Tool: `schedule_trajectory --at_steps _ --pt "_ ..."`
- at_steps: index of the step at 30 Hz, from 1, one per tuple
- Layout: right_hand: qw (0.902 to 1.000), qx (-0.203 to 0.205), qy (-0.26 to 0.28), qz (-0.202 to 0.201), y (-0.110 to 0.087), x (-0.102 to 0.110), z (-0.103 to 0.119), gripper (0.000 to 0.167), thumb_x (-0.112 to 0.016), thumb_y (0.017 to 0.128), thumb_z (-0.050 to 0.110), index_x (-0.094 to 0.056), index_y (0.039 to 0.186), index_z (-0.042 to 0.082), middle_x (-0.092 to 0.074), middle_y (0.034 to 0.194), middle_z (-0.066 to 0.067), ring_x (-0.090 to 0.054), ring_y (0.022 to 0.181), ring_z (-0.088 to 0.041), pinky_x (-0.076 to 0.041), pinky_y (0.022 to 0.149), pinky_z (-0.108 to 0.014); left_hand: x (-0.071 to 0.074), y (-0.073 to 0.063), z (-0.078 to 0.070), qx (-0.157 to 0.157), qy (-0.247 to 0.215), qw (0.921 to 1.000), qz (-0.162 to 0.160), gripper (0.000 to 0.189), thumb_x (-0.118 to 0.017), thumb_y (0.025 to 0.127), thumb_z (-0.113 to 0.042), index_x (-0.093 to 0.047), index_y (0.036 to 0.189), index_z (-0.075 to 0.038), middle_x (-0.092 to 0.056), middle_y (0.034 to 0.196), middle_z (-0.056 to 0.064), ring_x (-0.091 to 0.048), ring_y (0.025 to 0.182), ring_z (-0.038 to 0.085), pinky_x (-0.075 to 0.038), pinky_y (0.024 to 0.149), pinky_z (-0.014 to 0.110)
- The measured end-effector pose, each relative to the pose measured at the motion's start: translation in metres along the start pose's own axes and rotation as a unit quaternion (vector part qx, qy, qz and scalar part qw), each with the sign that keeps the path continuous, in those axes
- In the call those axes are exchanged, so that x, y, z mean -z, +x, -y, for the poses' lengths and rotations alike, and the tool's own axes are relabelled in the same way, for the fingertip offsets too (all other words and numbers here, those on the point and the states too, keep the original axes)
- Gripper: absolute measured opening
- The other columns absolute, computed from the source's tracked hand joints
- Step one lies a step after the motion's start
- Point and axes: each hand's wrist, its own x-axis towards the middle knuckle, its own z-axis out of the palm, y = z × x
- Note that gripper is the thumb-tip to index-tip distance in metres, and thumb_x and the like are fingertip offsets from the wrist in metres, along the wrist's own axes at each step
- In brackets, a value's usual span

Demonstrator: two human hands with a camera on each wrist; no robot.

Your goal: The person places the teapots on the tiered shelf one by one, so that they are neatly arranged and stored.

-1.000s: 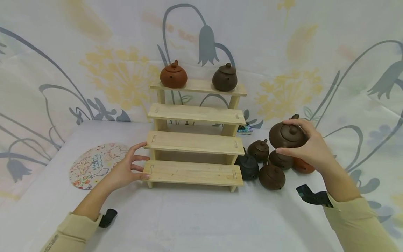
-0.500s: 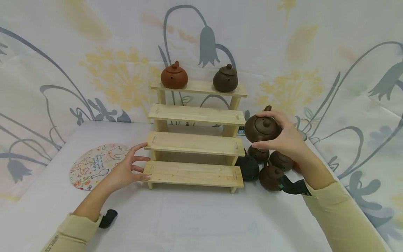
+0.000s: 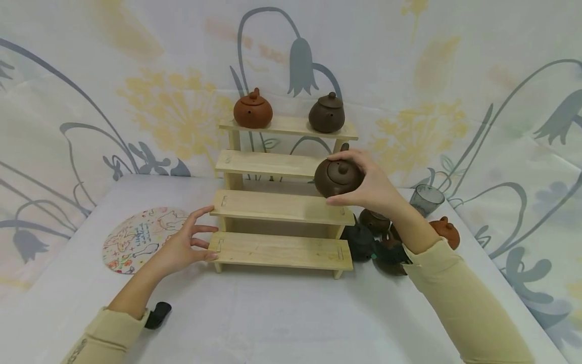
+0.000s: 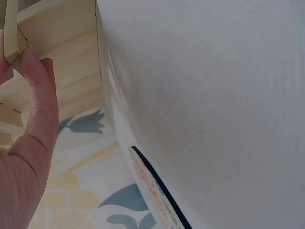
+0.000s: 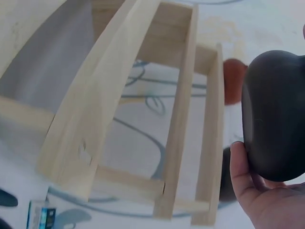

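My right hand (image 3: 379,189) grips a dark brown teapot (image 3: 331,179) between thumb and fingers, with its lid facing the head camera. The teapot overlaps the right part of the upper middle boards of a four-tier wooden shelf stand (image 3: 277,208). From the right wrist view, the teapot's smooth rounded underside (image 5: 279,119) shows above my fingers. My left hand (image 3: 177,248) holds the stand's left side, thumb at the lowest board's front corner and index fingertip at the board above. A reddish-brown teapot (image 3: 252,112) and a dark teapot (image 3: 327,115) sit on the top board.
Right of the stand cluster a black teapot (image 3: 360,241) and several brown ones, partly hidden by my right arm. An orange teapot (image 3: 446,231) and a clear glass (image 3: 426,200) stand beyond it. On the left lies a round patterned mat (image 3: 129,242).
My right hand has carried the brown teapot left and slightly up, from above the teapot cluster to in front of the stand. My left hand stays where it was.
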Motion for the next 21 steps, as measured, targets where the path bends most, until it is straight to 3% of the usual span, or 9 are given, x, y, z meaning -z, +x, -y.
schedule_trajectory --at_steps 11,21 --pt "0.9987 -0.003 0.040 0.032 0.034 -0.031 0.005 0.070 -0.087 0.064 0.015 -0.055 0.126 0.017 -0.041 0.128 -0.002 -0.042 0.111 -0.019 -0.039 0.089 -0.041 0.000 0.001 0.000 -0.005 0.011 0.9999 0.000 0.099 -0.077 0.075 -0.005 -0.013 0.148 -0.026 -0.046 0.131 0.025 -0.060 0.093 0.030 -0.050 0.068 0.035" --pt "0.9965 0.041 0.045 0.058 0.067 -0.061 0.009 0.068 -0.085 0.066 0.020 -0.055 0.127 0.015 -0.049 0.124 0.001 -0.047 0.108 -0.014 -0.041 0.088 -0.035 0.000 0.000 0.000 -0.013 0.001 0.9999 0.002 0.098 -0.076 0.075 -0.004 -0.014 0.148 -0.023 -0.046 0.130 0.027 -0.061 0.091 0.030 -0.050 0.067 0.035"
